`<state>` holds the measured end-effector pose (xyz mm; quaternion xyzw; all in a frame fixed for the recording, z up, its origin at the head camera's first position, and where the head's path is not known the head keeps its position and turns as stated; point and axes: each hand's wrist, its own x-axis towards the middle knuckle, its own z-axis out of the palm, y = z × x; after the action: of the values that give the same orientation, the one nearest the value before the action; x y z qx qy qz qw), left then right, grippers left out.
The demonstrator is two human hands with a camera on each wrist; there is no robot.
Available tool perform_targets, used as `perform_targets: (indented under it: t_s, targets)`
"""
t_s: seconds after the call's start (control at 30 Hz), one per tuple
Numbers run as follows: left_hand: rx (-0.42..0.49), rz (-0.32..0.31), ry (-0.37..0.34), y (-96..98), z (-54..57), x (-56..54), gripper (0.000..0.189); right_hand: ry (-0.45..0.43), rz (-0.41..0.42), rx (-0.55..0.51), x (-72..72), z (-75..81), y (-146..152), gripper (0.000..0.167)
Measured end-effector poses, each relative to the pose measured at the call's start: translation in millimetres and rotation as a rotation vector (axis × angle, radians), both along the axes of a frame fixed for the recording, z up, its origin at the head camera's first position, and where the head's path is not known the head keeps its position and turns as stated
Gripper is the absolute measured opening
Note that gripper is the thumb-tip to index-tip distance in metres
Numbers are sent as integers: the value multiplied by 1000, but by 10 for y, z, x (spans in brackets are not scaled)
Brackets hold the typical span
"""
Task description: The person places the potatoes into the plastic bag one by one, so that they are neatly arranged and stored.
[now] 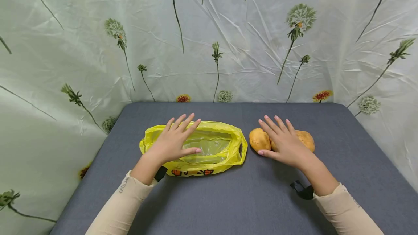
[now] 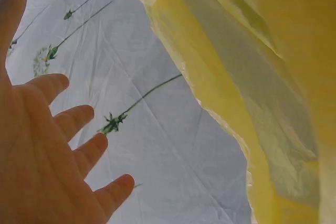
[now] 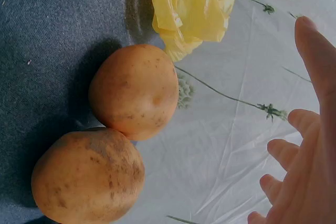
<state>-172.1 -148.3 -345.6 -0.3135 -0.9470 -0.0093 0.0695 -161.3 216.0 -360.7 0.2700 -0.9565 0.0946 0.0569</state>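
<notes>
A yellow plastic bag point(image 1: 240, 135) stands with its mouth spread wide on the table, left of centre in the head view. Over its left part hovers my left hand point(image 1: 173, 142), fingers straight and spread, holding nothing. In the left wrist view, the bag's wall point(image 2: 199, 66) rises beside that hand point(image 2: 42, 145), with a gap between. Potatoes point(image 1: 259, 140) lie to the right of the bag; my right hand point(image 1: 287, 144) is above them with fingers extended and partly hides them. Two potatoes point(image 3: 134, 92) touch each other in the right wrist view, apart from the hand point(image 3: 310, 156).
A grey cloth-covered table point(image 1: 222, 206) carries everything. Behind it and at both sides hangs a pale curtain point(image 1: 248, 46) printed with flowers. Black straps point(image 1: 302, 190) sit at the wrists.
</notes>
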Motion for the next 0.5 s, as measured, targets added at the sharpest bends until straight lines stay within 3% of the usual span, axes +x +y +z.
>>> perform_targets:
  t_s: [0.3,0.5]
  targets:
    - [71,-27,35,-84,-21,10,85,70,35,-88,3,34,66,84]
    - [143,20,44,-178,-64,22,83,118,47,-143,-5,27,144,81]
